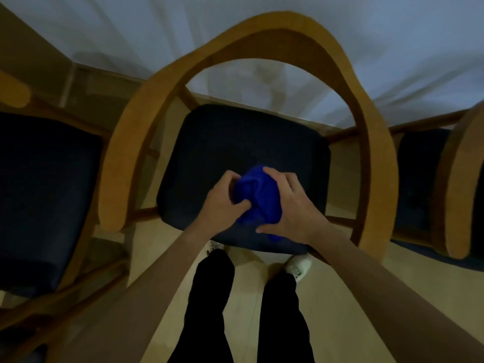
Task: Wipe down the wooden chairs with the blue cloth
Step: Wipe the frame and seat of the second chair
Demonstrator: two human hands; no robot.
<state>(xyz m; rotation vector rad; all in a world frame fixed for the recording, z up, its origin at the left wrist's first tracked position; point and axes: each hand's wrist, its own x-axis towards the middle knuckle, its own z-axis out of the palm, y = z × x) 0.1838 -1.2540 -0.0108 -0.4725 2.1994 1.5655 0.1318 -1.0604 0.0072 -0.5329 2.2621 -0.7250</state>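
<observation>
1. over the dark seat (243, 142) of the middle wooden chair (377, 142) – blue cloth (258, 197) bunched up between both hands.
2. left hand (222, 203) fingers curled into the cloth.
3. right hand (290, 205) wraps its other side – thumb underneath.
4. more chairs either side.

I see the blue cloth (258, 197) bunched into a crumpled ball above the front half of the middle wooden chair (157, 100), over its dark padded seat. That chair has a curved wooden rail arching round back and sides. Two like chairs flank it, one to the left (15, 93), one to the right (461, 179), each only partly in view.
</observation>
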